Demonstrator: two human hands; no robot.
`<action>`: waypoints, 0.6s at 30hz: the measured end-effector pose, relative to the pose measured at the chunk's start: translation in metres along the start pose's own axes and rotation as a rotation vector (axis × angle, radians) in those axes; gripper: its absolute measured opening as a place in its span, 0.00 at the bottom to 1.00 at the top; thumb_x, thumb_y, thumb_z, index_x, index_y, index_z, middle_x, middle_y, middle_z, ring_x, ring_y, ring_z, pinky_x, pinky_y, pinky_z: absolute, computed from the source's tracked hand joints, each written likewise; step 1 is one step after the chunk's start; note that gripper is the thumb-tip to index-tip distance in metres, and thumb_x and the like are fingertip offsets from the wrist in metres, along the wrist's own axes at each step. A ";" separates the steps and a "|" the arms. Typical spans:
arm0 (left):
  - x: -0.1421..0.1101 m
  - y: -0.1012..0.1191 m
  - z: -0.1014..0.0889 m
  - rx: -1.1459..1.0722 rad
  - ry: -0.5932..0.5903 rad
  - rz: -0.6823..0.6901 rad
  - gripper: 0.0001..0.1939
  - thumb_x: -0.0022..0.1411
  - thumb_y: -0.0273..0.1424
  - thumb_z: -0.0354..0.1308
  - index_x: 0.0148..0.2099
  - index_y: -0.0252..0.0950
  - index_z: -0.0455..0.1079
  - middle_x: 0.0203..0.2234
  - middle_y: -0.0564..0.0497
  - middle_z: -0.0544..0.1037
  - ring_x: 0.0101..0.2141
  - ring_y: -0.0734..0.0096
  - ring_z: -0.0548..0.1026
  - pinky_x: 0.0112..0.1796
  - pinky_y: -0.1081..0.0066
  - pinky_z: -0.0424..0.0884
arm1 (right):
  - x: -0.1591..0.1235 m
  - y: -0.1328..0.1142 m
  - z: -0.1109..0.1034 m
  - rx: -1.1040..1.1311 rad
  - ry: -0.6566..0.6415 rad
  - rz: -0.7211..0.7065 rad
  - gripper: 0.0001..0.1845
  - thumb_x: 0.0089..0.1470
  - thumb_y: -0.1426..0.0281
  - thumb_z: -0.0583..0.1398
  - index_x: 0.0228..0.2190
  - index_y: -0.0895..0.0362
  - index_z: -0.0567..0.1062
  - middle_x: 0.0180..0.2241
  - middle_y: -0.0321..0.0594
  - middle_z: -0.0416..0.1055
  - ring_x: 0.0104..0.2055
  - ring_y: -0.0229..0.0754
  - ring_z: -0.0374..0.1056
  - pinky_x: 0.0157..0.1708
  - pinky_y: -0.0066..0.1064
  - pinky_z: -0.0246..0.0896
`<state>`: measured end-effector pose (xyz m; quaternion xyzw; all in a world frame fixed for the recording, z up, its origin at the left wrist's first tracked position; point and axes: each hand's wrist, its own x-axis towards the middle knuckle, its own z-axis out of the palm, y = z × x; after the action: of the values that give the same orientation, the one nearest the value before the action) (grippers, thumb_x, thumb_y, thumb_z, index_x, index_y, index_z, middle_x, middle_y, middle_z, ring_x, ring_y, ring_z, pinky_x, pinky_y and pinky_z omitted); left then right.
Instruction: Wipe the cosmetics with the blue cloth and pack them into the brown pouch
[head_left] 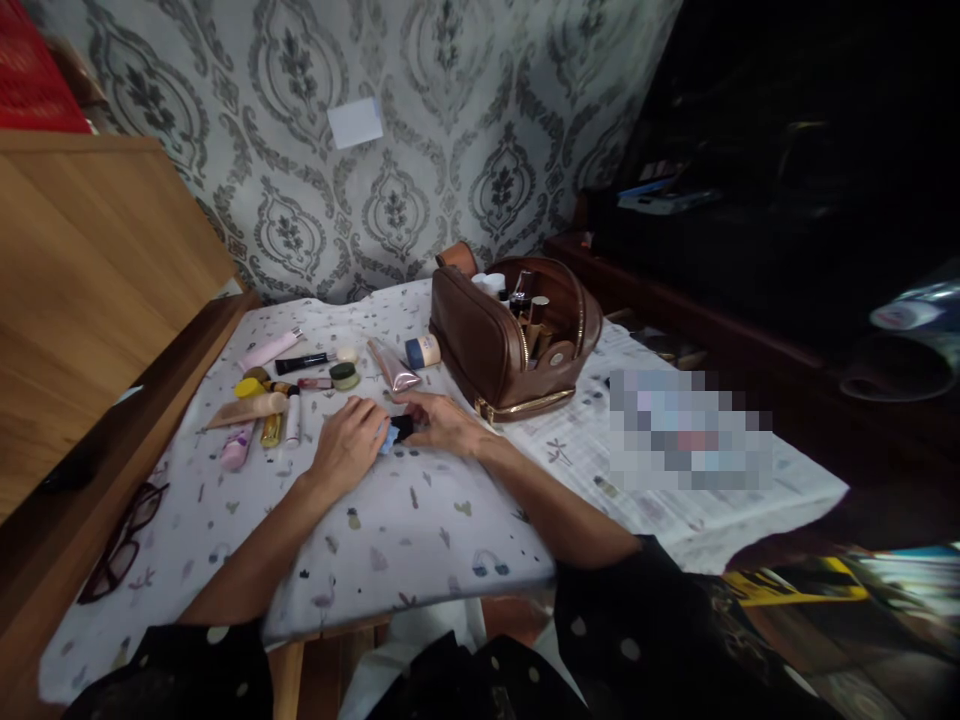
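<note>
My left hand (351, 440) and my right hand (439, 423) meet low over the front middle of the table. The fingers of my left hand are curled round a crumpled light blue piece (389, 438), perhaps cloth or tissue. A small black item (403, 428), its kind unclear, shows between the hands, pinched by my right fingers. Just behind them lie a shiny pink tube (394, 368), a jar with a blue band (423, 351) and a dark-lidded round jar (344, 376). To the right stands a brown cosmetic bag (480, 340), unzipped, with bottles inside.
Left of my hands lie several cosmetics, among them a pink tube (270, 349), a black tube (301, 363) and a yellow-capped item (250, 388). Eyeglasses (124, 545) rest near the left edge. A patterned cloth (442, 530) covers the table; a blurred patch (686, 430) hides something at right.
</note>
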<state>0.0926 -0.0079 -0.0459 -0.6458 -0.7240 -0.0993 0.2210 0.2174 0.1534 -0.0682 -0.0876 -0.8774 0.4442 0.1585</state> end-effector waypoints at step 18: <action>0.007 0.012 0.004 -0.136 0.001 0.182 0.08 0.69 0.27 0.50 0.45 0.35 0.71 0.38 0.46 0.75 0.41 0.61 0.69 0.43 0.61 0.72 | -0.003 -0.013 -0.002 -0.160 -0.004 -0.061 0.11 0.46 0.77 0.65 0.35 0.60 0.78 0.30 0.37 0.73 0.34 0.39 0.66 0.37 0.29 0.59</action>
<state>0.1034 0.0014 -0.0479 -0.7223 -0.6539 -0.1283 0.1852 0.2205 0.1464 -0.0568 -0.0725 -0.9126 0.3680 0.1625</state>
